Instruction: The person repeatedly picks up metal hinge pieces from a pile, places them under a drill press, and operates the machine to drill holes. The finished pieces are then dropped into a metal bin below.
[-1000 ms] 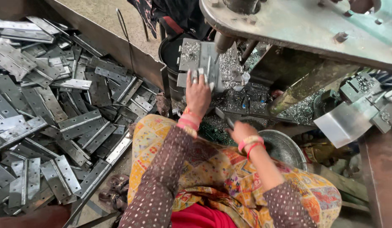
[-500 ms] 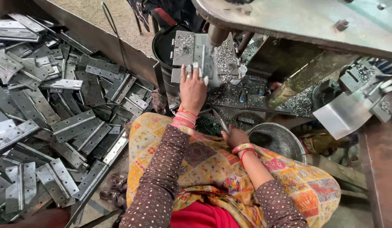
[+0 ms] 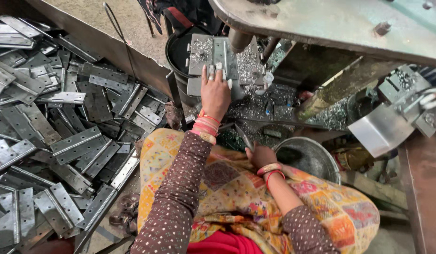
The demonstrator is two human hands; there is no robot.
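My left hand (image 3: pixel 215 91) reaches forward and lies flat, fingers spread, on a grey metal hinge plate (image 3: pixel 213 54) that rests on the press bed among metal shavings. My right hand (image 3: pixel 261 155) sits low by my lap on the patterned cloth, next to the rim of a round steel bowl (image 3: pixel 321 148). Its fingers are curled under, and what they hold is hidden. A thin metal rod (image 3: pixel 241 135) lies just ahead of it. Both wrists carry bangles.
A large heap of grey hinges (image 3: pixel 62 136) fills a bin on the left. A black bucket (image 3: pixel 176 51) stands behind the plate. The press machine's heavy table (image 3: pixel 321 21) overhangs at the top. A bent steel chute (image 3: pixel 382 129) is at the right.
My left hand has slid a little further forward onto the hinge plate. My right hand has drawn back slightly toward my lap. The view has shifted downward.
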